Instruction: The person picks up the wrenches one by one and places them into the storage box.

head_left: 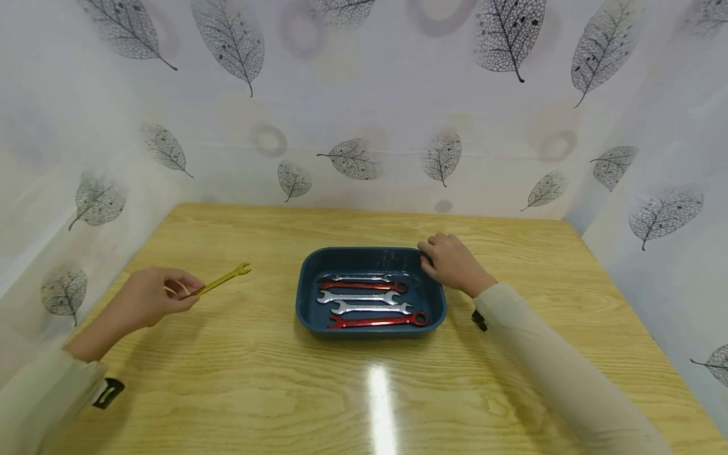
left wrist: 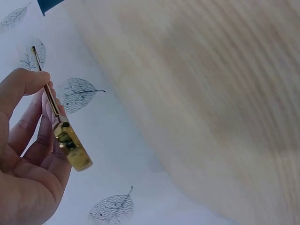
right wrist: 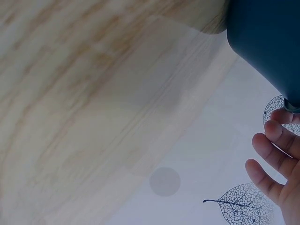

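My left hand [head_left: 157, 294] pinches a gold combination wrench [head_left: 223, 279] between thumb and fingers, above the left of the table. Its open end points toward the tray. In the left wrist view the wrench's shiny ring end [left wrist: 72, 146] hangs below the thumb. My right hand [head_left: 452, 262] grips the far right corner of a dark blue tray [head_left: 371, 331], thumb over the rim. From the right wrist its fingertips show by the tray's wall [right wrist: 272, 44], the other fingers apart. Inside lie silver wrenches [head_left: 372, 308] and red ratchet wrenches [head_left: 378, 321], roughly parallel.
Under the tray is a wood-grain table [head_left: 273, 385], with a bright light reflection near its front. A white curtain [head_left: 364, 107] printed with grey leaves hangs behind and along both sides. Dark straps show at both sleeves.
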A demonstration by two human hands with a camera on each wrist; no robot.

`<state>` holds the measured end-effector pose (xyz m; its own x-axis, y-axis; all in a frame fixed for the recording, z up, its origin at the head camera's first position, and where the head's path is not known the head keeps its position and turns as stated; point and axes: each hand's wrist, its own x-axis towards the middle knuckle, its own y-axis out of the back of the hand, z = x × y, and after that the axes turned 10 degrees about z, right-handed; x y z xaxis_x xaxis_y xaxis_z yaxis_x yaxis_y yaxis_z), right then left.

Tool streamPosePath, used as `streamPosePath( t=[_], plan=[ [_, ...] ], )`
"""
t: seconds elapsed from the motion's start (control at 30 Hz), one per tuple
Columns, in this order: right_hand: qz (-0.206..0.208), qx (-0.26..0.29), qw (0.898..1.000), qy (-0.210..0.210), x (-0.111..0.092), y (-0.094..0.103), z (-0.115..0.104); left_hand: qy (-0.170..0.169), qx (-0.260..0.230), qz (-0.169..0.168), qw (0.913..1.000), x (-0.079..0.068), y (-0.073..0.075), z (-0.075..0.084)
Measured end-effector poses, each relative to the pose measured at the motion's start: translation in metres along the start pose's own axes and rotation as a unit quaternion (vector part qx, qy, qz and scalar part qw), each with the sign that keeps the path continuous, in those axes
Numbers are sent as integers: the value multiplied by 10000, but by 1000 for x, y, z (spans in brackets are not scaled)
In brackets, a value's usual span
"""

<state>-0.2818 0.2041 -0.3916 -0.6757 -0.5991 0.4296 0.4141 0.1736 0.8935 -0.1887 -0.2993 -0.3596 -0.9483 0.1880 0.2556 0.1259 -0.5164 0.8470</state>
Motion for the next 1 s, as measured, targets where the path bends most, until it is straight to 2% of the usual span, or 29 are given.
streamPosePath(
  t=[0.63,1.0],
  plan=[
    [39,29,10000,44,0,-2,1,-623,-65,-295,9976,32,10,59],
    [156,5,9998,123,1,-1,1,-749,-306,-521,9954,58,4,93]
  ],
)
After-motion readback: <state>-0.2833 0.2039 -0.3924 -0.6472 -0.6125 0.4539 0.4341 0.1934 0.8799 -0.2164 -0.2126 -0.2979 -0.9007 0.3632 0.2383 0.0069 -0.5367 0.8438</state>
